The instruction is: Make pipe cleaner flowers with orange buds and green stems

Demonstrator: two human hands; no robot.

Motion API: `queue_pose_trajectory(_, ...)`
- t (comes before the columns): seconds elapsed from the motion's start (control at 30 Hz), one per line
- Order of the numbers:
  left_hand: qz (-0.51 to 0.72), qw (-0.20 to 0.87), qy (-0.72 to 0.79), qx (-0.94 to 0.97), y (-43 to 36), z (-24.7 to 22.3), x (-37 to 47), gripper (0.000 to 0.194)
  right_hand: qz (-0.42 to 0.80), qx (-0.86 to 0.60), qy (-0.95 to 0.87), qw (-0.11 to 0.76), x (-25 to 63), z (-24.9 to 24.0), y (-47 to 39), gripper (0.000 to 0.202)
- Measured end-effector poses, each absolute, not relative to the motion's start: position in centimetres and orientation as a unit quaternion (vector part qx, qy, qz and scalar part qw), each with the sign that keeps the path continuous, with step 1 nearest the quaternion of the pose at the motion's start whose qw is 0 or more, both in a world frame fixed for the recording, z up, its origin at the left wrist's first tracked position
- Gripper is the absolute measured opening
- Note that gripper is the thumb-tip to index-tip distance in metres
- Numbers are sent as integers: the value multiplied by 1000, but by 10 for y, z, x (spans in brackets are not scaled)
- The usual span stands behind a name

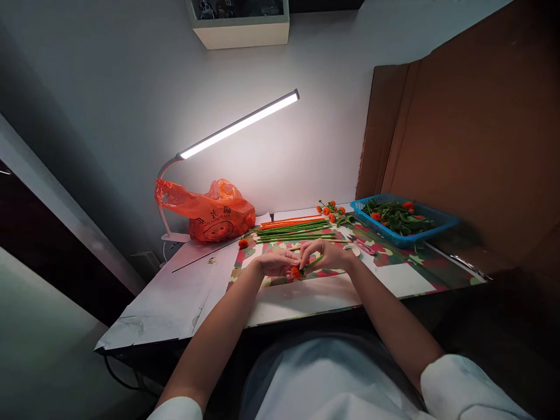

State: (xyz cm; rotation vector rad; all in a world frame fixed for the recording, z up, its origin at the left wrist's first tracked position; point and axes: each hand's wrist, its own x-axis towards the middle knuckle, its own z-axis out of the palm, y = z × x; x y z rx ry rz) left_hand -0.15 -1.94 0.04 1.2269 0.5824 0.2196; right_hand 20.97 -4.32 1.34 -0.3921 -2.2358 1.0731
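Near the table's front edge my two hands meet around a small orange flower [296, 272]. My left hand [279, 264] has its fingers closed on the flower head. The fingers of my right hand [320, 256] pinch the short green stem [314, 262] beside it, which points up to the right. Behind my hands lie several green stems [297, 229] in a row, with orange-red sticks [293, 222] beyond them. Another orange flower [243, 243] rests to the left of the stems. A roll of white tape [352, 250] and pink-handled scissors [364, 247] lie right of my right hand.
A red plastic bag [221, 213] stands at the back left by a lit lamp [240, 125]. Loose orange flowers [332, 211] lie at the back. A blue basket [406, 238] of leafy flowers sits at the right, before a cardboard sheet [464, 140].
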Motion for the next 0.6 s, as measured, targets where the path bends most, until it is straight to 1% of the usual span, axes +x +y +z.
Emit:
queue_pose_trajectory(0.2,71,797,234,552,-18,-9,0,30,370,-149,-864,307,204,18,-48,26)
queue_pose_trajectory(0.33,92,804,226,543,-16,-11,1,30,329,-157,-869,335,202,19,-54,27)
queue_pose_trajectory(0.47,174,796,245,526,-17,-4,3,28,290,-219,-846,390,204,16,-56,25)
queue_pose_trajectory(0.6,284,745,259,545,-16,-3,8,30,303,-303,-788,442,205,10,-49,27)
